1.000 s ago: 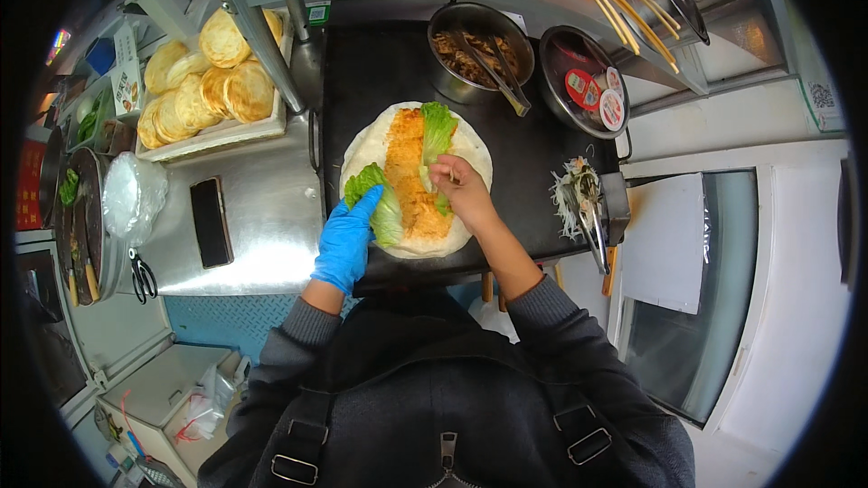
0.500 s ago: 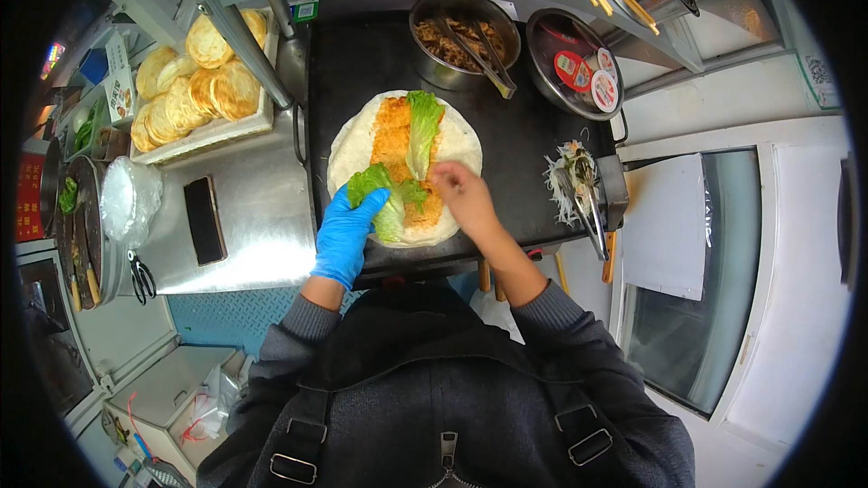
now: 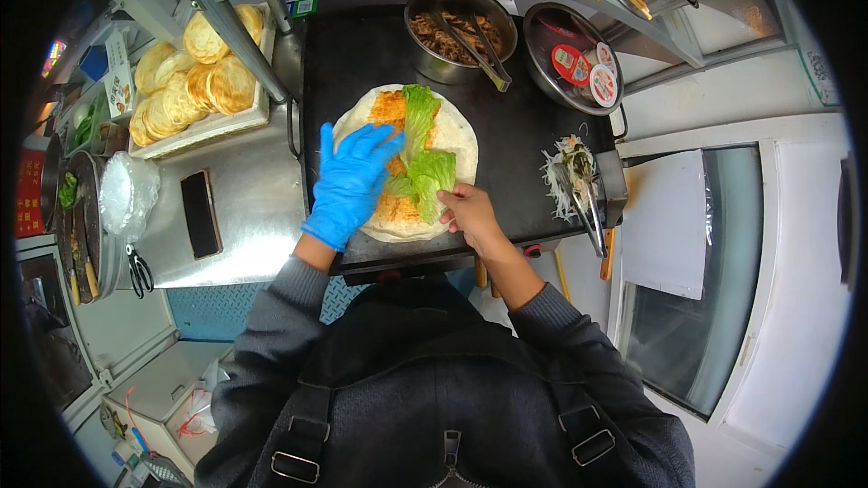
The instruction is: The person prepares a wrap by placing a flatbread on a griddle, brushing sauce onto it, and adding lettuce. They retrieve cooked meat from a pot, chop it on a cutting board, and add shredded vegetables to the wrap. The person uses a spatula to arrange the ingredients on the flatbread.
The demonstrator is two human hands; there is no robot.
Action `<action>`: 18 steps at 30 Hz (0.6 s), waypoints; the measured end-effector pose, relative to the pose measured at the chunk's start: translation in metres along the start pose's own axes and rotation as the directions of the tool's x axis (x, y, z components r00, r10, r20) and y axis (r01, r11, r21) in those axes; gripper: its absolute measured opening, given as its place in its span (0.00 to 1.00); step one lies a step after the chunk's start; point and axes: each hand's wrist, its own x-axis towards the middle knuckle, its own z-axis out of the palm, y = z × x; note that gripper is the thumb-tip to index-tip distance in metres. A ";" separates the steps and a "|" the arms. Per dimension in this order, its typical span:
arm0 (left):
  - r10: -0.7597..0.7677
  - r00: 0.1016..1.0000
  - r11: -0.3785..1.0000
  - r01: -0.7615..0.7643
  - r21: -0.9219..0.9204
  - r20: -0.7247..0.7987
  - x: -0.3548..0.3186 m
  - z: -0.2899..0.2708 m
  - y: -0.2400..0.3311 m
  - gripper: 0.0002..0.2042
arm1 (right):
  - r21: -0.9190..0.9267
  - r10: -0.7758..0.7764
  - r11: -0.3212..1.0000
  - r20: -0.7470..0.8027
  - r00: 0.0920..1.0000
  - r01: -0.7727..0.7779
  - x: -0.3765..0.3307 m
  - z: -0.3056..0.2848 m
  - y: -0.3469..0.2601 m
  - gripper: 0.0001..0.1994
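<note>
A round pale flatbread [image 3: 462, 143] lies on the black griddle [image 3: 362, 54] in front of me. An orange-brown spread or filling [image 3: 389, 108] covers a band down its middle. One lettuce leaf [image 3: 419, 117] rests lengthwise on the far part. A second lettuce leaf [image 3: 434, 183] lies nearer, its right edge pinched between the thumb and fingers of my bare right hand [image 3: 470, 215]. Over the left side of the bread is my left hand [image 3: 348, 183] in a blue glove. Its fingers are spread, and it hides part of the bread and filling.
A metal pot of shredded brown filling [image 3: 459, 34] with tongs stands at the back. Right of it is a dark lidded pan [image 3: 551, 27]. Tongs [image 3: 588, 203] lie over white shreds at the griddle's right. Left are a tray of round breads [image 3: 194, 95] and a phone [image 3: 201, 213].
My left hand has let go of the nearer lettuce leaf and spread its fingers further up-left. The leaf has shifted right, and my right hand has come down to grip its edge.
</note>
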 end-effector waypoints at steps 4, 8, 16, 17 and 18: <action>0.176 0.973 0.981 -0.186 0.057 0.152 0.018 0.028 -0.006 0.16 | 0.080 0.003 0.997 -0.005 1.000 -0.003 0.004 -0.008 0.006 0.07; 0.175 0.945 0.976 -0.203 0.077 0.276 0.025 0.051 -0.015 0.13 | 0.161 0.066 0.985 -0.026 0.998 -0.061 0.002 -0.021 0.008 0.08; 0.005 0.996 0.934 0.027 -0.357 0.088 0.020 0.047 -0.026 0.09 | 0.152 0.071 0.986 0.023 0.997 -0.074 0.011 -0.015 0.003 0.12; 0.021 0.999 0.923 -0.002 -0.386 0.046 0.020 0.046 -0.027 0.09 | 0.132 0.053 0.989 0.128 0.990 -0.070 0.014 -0.012 0.002 0.12; 0.036 0.999 0.911 -0.032 -0.411 0.003 0.020 0.045 -0.027 0.09 | -0.191 -0.082 0.977 0.075 0.994 0.095 0.018 -0.008 0.000 0.15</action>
